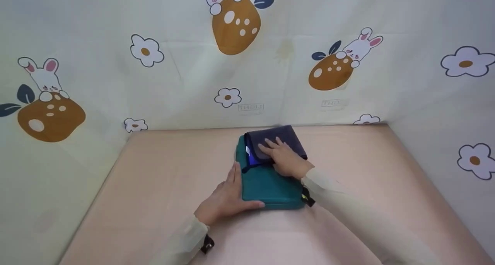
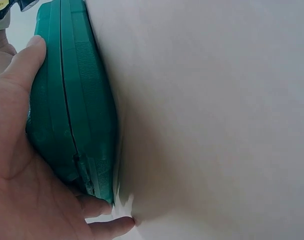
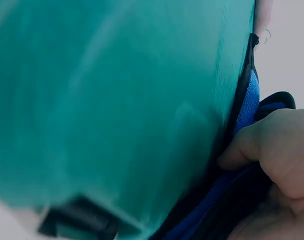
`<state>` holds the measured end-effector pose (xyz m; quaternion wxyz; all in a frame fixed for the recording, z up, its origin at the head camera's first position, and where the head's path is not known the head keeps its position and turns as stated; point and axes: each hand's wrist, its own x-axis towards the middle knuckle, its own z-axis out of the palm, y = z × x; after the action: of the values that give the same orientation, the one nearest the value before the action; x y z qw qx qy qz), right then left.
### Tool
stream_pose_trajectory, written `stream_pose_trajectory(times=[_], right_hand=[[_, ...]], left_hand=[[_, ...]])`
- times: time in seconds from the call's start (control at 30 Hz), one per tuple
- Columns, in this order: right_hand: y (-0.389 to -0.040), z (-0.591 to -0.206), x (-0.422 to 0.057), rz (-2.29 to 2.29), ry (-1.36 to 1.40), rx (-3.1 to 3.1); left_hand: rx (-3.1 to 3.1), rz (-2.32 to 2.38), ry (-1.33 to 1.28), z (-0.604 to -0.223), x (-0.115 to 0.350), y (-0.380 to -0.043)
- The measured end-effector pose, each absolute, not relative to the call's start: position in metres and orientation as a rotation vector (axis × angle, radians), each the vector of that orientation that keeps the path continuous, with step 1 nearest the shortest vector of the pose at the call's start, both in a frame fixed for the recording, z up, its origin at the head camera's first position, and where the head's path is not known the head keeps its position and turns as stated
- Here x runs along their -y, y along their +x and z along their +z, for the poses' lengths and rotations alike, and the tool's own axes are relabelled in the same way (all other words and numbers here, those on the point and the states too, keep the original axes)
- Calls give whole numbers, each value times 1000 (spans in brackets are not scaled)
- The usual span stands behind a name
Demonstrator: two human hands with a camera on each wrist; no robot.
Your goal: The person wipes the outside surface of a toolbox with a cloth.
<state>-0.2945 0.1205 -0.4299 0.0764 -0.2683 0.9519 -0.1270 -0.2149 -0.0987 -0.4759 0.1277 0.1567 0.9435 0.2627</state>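
A teal hard case point(image 1: 270, 189) lies flat on the table, its side seam and a latch visible in the left wrist view. On its far half rests a dark folded fabric wrap point(image 1: 288, 135) with a bright blue lining at its left edge. My left hand point(image 1: 222, 199) braces the case's near left corner, fingers extended along the left side and thumb along the front edge. Spread fingers of my right hand point(image 1: 288, 160) press on top of the wrap. In the right wrist view, the right thumb point(image 3: 239, 150) touches the wrap's blue-lined edge beside the case.
The peach-coloured tabletop point(image 1: 166, 172) surrounds the case. Behind and at both sides hang pale cloth walls point(image 1: 181, 79) printed with rabbits, brown fruit and flowers. A black latch or handle part point(image 1: 308, 197) sticks out at the case's near right corner.
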Motion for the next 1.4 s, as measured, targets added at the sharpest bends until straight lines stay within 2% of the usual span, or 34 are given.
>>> stream_pose_trajectory(times=[0.63, 1.4], right_hand=[[-283, -435, -105, -423, -1051, -2773], [-282, -441, -146, -609, -1411, -2532]], left_hand=[[-2727, 808, 508, -478, 101, -216], [-2761, 754, 551, -480, 100, -217]])
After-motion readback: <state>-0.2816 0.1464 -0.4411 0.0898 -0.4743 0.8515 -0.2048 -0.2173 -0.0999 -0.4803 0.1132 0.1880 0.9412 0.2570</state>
